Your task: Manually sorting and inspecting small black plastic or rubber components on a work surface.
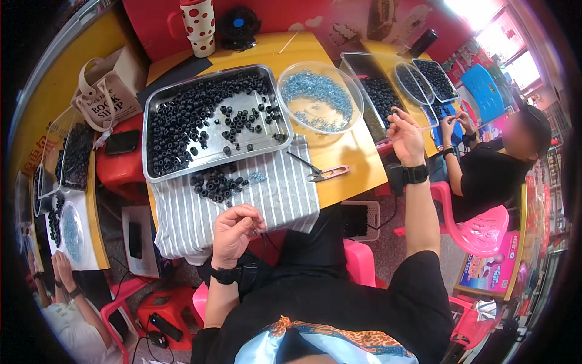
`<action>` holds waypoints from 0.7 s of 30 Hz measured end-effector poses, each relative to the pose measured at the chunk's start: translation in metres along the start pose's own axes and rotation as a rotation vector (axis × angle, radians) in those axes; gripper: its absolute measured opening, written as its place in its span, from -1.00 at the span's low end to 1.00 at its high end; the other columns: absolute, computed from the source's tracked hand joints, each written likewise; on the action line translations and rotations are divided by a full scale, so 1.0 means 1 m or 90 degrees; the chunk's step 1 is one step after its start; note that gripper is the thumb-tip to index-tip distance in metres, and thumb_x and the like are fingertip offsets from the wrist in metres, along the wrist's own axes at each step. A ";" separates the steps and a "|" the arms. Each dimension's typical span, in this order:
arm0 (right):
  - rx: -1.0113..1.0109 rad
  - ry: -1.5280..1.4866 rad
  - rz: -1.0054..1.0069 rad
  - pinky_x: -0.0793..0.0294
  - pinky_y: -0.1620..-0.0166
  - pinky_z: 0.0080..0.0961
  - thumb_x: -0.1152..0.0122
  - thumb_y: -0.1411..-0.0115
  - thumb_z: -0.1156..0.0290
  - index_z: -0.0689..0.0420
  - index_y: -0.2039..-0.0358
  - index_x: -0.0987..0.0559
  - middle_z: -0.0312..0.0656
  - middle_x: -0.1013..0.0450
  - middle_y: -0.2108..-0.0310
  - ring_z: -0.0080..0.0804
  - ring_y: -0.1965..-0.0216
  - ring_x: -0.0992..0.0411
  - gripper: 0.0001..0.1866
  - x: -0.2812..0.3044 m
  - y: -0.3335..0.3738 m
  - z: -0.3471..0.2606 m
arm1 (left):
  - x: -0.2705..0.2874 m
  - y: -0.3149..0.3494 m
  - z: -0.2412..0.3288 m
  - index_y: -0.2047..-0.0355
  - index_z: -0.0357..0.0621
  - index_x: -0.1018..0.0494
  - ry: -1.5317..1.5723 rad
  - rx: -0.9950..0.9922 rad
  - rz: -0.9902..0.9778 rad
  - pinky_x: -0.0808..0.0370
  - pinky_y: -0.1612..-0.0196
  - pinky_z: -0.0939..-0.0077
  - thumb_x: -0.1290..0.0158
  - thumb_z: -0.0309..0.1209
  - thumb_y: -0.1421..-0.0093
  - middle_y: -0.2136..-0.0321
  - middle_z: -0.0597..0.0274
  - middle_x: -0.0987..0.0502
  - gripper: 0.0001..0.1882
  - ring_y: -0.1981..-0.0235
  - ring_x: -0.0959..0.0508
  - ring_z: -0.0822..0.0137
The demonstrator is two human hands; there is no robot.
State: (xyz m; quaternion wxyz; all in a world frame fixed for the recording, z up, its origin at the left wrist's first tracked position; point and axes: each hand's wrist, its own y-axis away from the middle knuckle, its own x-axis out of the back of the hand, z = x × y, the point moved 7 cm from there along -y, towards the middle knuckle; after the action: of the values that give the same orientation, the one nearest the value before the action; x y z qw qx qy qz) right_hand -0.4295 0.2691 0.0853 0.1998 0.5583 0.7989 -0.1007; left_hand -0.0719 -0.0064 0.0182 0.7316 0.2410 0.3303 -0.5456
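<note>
My left hand (236, 233) is closed in a pinch over the near edge of a grey-and-white striped cloth (285, 200); what its fingertips hold is too small to name. My right hand (406, 141) is raised past the table's right edge, fingers pinched, with a tiny dark thing at the tips that I cannot make out. Loose black beads (215, 187) lie on the cloth beside a few pale blue glass beads (257, 177). A metal tray (212, 164) of black beads rests behind them. Right of it stands a clear round tub (357, 106) of light blue beads.
Pink thread snips (330, 174) and a black pen-like tool (303, 161) lie on the yellow table (364, 164). A spotted tumbler (199, 27) and black fan (238, 27) stand at the back. Another person (491, 173) sits at the right; a second person's hands (63, 270) work at left.
</note>
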 end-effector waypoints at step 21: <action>-0.139 -0.273 -0.012 -0.37 0.39 -0.67 -0.04 -0.34 0.31 0.26 0.29 -0.48 -0.20 -0.43 0.41 -0.57 0.47 -0.32 -0.76 0.007 -0.001 0.015 | 0.002 0.001 0.000 0.32 -0.32 -0.47 -0.048 -0.004 0.020 -0.48 0.34 0.56 -0.11 -0.42 -0.23 0.37 0.08 -0.50 -0.83 0.37 -0.55 0.32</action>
State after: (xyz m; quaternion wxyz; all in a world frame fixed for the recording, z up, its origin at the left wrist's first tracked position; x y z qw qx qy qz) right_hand -0.4293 0.2691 0.0683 0.4235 0.4918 0.7493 -0.1318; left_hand -0.0706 -0.0075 0.0169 0.7528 0.2232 0.2998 -0.5418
